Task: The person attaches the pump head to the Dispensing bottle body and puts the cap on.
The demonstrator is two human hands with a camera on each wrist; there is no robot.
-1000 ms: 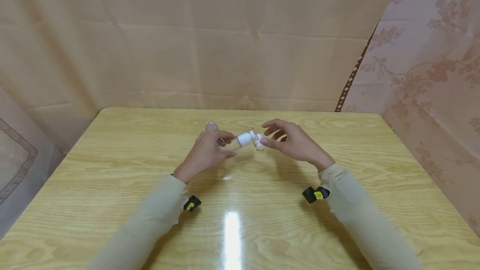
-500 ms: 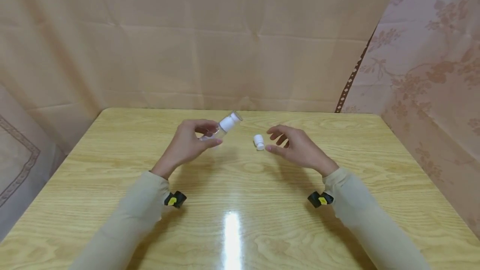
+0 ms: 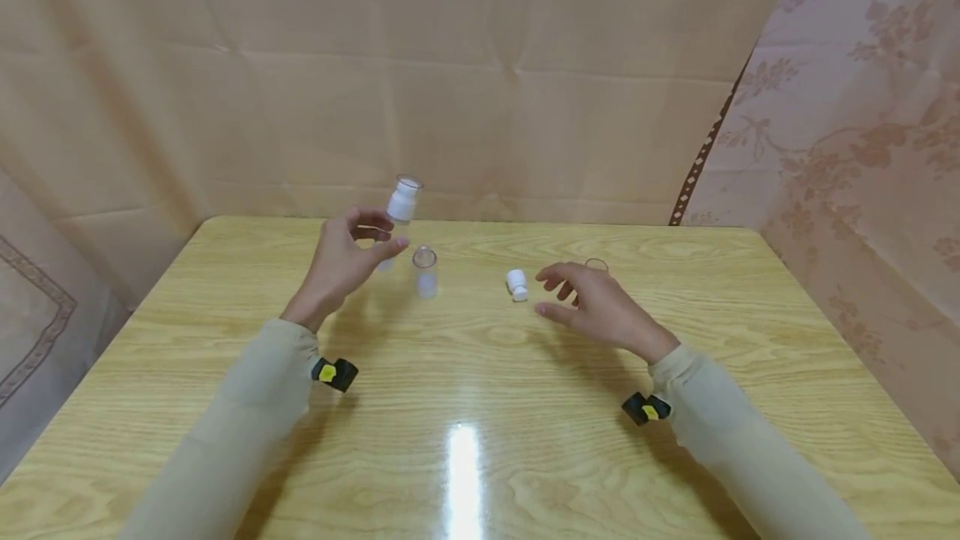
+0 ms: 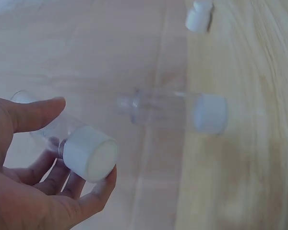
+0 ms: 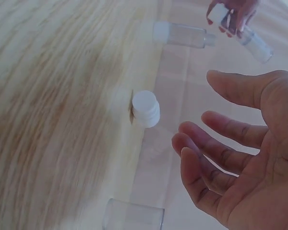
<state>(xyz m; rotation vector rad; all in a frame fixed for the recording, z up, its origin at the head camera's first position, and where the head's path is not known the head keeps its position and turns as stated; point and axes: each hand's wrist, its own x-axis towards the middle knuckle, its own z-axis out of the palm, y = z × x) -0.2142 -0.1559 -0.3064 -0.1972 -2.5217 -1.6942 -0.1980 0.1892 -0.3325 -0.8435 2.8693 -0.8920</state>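
My left hand (image 3: 348, 261) grips a clear bottle at the left, lifted over the table and leaning slightly right. Its upper part is a white fitting (image 3: 402, 200) inside a clear cover; the white bottom (image 4: 93, 153) shows in the left wrist view. Just right of that hand, a second clear bottle (image 3: 424, 273) with a white base stands upright on the table. A small stepped white pump-top-like piece (image 3: 517, 284) sits farther right. Beside it hovers my right hand (image 3: 588, 302), fingers loosely bent, holding nothing.
Behind my right hand is a clear, open-rimmed cylinder (image 5: 134, 215), mostly hidden in the head view. The wood-grain table (image 3: 480, 382) ends at a beige curtain (image 3: 450, 90) at the back, with a patterned cloth (image 3: 862, 132) on the right.
My left hand has carried the bottle left and up, away from the white piece, turning it more upright. The second bottle has come fully into view. My right hand has drawn back slightly.
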